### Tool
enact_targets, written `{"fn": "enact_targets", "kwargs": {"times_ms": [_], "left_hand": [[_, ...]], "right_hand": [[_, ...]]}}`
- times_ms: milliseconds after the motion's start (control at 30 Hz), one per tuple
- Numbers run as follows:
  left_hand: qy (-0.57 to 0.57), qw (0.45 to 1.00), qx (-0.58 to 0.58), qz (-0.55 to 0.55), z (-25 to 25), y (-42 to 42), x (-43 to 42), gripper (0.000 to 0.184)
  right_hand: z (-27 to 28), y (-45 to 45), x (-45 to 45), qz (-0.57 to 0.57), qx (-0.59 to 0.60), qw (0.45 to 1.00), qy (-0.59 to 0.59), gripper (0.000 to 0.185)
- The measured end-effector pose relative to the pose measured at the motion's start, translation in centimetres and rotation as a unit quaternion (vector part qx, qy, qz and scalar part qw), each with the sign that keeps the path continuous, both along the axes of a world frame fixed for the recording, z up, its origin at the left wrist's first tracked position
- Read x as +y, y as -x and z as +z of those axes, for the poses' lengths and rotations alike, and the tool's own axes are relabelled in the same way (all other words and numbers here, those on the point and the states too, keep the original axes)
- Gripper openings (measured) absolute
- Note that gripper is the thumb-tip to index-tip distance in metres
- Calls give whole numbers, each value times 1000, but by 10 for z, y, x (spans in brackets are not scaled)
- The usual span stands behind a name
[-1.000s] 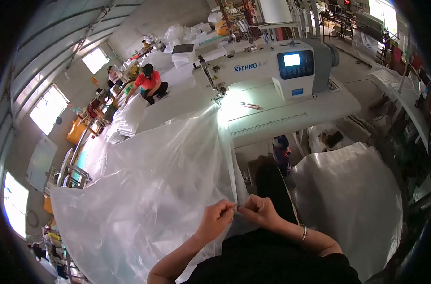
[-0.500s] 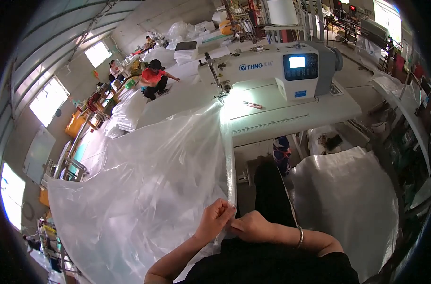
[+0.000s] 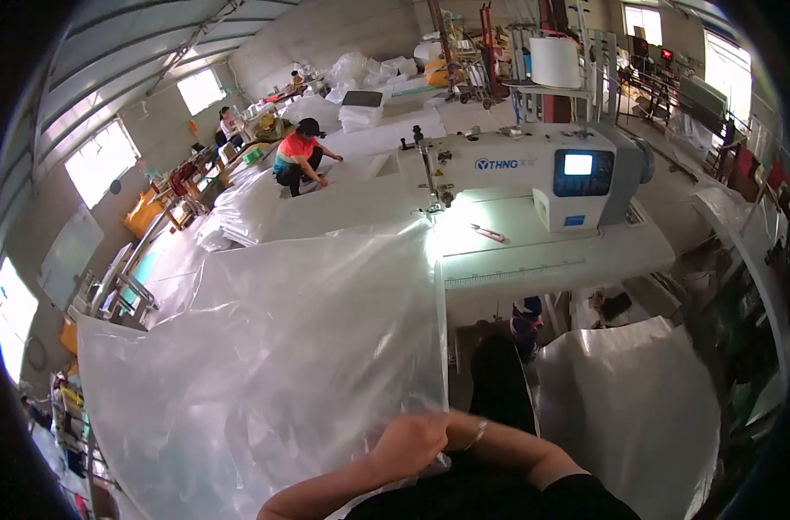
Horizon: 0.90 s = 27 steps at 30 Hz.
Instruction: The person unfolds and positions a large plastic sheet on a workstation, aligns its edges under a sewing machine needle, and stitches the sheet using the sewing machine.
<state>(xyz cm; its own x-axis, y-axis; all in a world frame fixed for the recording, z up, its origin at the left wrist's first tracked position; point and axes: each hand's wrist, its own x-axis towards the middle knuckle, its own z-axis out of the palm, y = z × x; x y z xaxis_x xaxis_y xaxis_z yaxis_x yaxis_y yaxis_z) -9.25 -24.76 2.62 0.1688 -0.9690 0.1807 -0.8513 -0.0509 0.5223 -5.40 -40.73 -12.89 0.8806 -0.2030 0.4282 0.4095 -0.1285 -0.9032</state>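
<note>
A large translucent plastic sheet (image 3: 308, 329) spreads from the sewing machine (image 3: 499, 165) down to my lap. One corner sits under the lit needle area, and its right edge runs straight down toward me. My left hand (image 3: 409, 446) is closed on that edge near my lap. Crossing in from the right, my right hand (image 3: 454, 426) touches the sheet beside the left. Its fingers are smeared by motion and partly hidden behind my left hand. A small pinkish cutter (image 3: 488, 233) lies on the machine bed, right of the needle.
Another plastic sheet (image 3: 629, 399) hangs or lies to the right of my leg. A white thread cone (image 3: 555, 62) stands behind the machine. A crouching person (image 3: 299, 160) works among sheets on the floor at left, with stacked sheets (image 3: 360, 113) beyond.
My view has tilted, so the machine sits lower and further right. The sheet's edge was folded into a narrow strip between both hands; now it looks flatter, and my right hand overlaps the left.
</note>
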Motion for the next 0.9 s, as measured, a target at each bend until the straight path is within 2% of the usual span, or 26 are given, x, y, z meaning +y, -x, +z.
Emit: {"fn": "enact_targets", "kwargs": {"times_ms": [67,100,133,200,267,333,400,500,533,600,700,733,800,900], "left_hand": [[-36,999,8,-4,1,-4,5,11],[-75,997,16,-11,1,-5,7,11],[-69,997,20,-12,1,-7,6,11],[-74,995,-34,-60,-4,-9,6,11],[-26,994,-55,-90,-14,-15,10,10],[20,990,-78,-116,-13,-21,11,9],[-46,996,0,-80,-4,-22,11,9],[-6,995,47,-88,-38,-35,17,9],[-4,995,49,-90,-27,-38,14,9],[-31,963,266,-10,-3,-43,11,8],[-18,947,319,31,-6,-46,7,8],[-18,947,321,31,-12,-50,5,8],[-44,967,251,22,-23,-60,-1,11],[-19,958,277,71,-23,-66,-14,9]], "right_hand": [[9,21,-21,59,65,990,111,25],[29,13,-54,-132,190,929,290,26],[75,12,-73,-261,233,923,160,25],[101,-19,-112,-380,155,883,229,28],[115,-52,-126,-414,193,810,369,29],[115,-80,-138,-407,217,792,401,26],[112,-97,-145,-399,248,755,458,15],[108,-99,-148,-358,261,722,532,13],[114,-93,-142,-360,264,719,533,13],[122,-82,-128,-334,322,721,514,10],[114,-81,-127,-347,304,739,491,10],[113,-84,-130,-346,305,738,492,10],[115,-91,-137,-343,284,730,518,11],[117,-100,-145,-356,285,748,483,13]]}}
